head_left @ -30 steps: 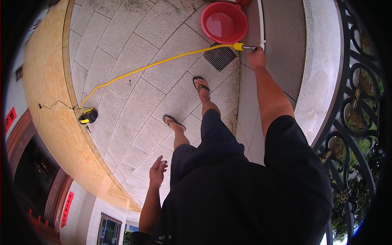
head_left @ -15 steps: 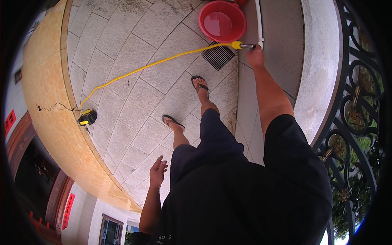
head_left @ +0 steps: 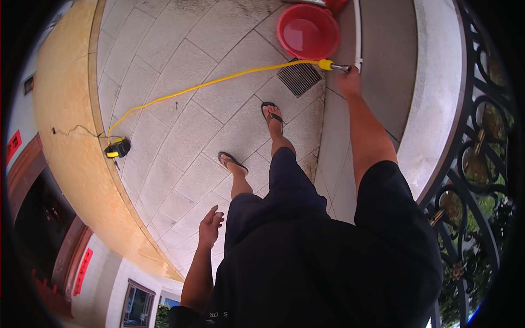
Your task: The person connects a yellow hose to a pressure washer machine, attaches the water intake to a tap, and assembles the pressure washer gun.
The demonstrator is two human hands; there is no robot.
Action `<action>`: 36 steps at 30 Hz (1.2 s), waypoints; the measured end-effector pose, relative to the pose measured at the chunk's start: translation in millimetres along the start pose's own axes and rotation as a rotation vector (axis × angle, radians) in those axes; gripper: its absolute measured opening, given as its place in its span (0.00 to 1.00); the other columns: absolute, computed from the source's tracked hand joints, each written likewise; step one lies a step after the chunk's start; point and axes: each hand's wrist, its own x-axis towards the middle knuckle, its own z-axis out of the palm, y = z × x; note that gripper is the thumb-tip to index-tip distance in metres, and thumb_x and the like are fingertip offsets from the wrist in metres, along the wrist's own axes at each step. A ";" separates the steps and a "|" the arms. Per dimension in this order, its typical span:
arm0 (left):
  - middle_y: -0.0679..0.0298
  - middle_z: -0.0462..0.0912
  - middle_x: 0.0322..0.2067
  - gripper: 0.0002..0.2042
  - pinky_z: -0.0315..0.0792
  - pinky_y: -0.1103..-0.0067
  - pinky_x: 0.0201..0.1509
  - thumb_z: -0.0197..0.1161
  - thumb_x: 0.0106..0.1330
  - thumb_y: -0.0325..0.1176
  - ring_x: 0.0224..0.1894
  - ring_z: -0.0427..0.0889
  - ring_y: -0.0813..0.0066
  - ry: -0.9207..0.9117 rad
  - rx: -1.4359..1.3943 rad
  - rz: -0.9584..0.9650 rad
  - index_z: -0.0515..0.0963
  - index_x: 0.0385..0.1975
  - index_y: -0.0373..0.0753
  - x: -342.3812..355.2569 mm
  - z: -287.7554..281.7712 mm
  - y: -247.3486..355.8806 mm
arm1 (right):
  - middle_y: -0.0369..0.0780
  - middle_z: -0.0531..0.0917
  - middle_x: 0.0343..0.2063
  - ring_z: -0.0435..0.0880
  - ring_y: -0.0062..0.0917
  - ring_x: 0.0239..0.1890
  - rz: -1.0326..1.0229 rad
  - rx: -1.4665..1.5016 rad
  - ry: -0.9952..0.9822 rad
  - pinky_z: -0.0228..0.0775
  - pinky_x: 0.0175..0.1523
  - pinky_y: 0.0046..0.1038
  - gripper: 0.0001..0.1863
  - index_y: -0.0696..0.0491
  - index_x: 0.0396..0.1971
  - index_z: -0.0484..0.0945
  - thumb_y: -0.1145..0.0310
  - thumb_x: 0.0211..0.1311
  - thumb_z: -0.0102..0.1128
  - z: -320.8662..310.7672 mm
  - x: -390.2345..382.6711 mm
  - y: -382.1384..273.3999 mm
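My right hand (head_left: 349, 82) reaches forward and is closed on a silver metal fitting (head_left: 341, 68) at the end of the yellow hose (head_left: 199, 86), right beside a white vertical pipe (head_left: 357, 33). The hose has a yellow connector (head_left: 326, 64) and runs left across the pavement to a black and yellow machine (head_left: 117, 147). Just beyond the connector sit a red basin (head_left: 328, 33) with some clear liquid in it and a dark drain grate (head_left: 299, 78). My left hand (head_left: 210, 225) hangs by my left thigh, fingers loosely curled apart and holding nothing.
I stand in flip-flops on stone paving (head_left: 169, 131). A beige stone ledge (head_left: 65, 93) with a thin cord lies left, before a doorway (head_left: 42, 218). A black iron railing (head_left: 478, 180) tops the pale wall (head_left: 429, 109) at right. A red object (head_left: 339, 5) is behind the basin.
The camera view has shifted slightly, so the basin and my right hand appear a little further right. Both hands keep much the same pose.
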 end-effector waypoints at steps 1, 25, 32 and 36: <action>0.62 0.85 0.42 0.25 0.75 0.78 0.47 0.59 0.73 0.43 0.44 0.83 0.74 0.007 0.006 0.019 0.71 0.66 0.40 0.8 -6.5 -3.2 | 0.52 0.85 0.39 0.84 0.48 0.46 -0.106 -0.013 0.088 0.76 0.50 0.42 0.19 0.59 0.47 0.76 0.71 0.53 0.60 10.6 13.1 29.2; 0.58 0.87 0.37 0.23 0.75 0.74 0.51 0.60 0.71 0.48 0.42 0.84 0.69 0.050 0.187 0.073 0.75 0.62 0.45 -3.5 -12.1 5.8 | 0.51 0.82 0.50 0.81 0.45 0.54 -0.089 -0.139 -0.174 0.71 0.57 0.41 0.31 0.59 0.60 0.70 0.59 0.60 0.65 -19.1 24.7 53.7; 0.58 0.87 0.38 0.25 0.75 0.76 0.50 0.61 0.70 0.46 0.41 0.83 0.72 0.015 0.200 0.119 0.73 0.63 0.40 4.3 -27.2 19.5 | 0.48 0.83 0.51 0.83 0.45 0.52 -0.018 -0.129 -0.144 0.73 0.55 0.44 0.30 0.53 0.58 0.72 0.56 0.58 0.65 -28.1 13.3 61.1; 0.63 0.84 0.41 0.24 0.75 0.79 0.44 0.60 0.72 0.41 0.40 0.81 0.78 0.009 -0.045 0.028 0.72 0.64 0.39 8.9 -15.3 -14.3 | 0.54 0.84 0.40 0.84 0.50 0.45 -0.085 -0.111 -0.035 0.76 0.49 0.45 0.27 0.56 0.53 0.73 0.61 0.53 0.66 8.8 32.8 73.4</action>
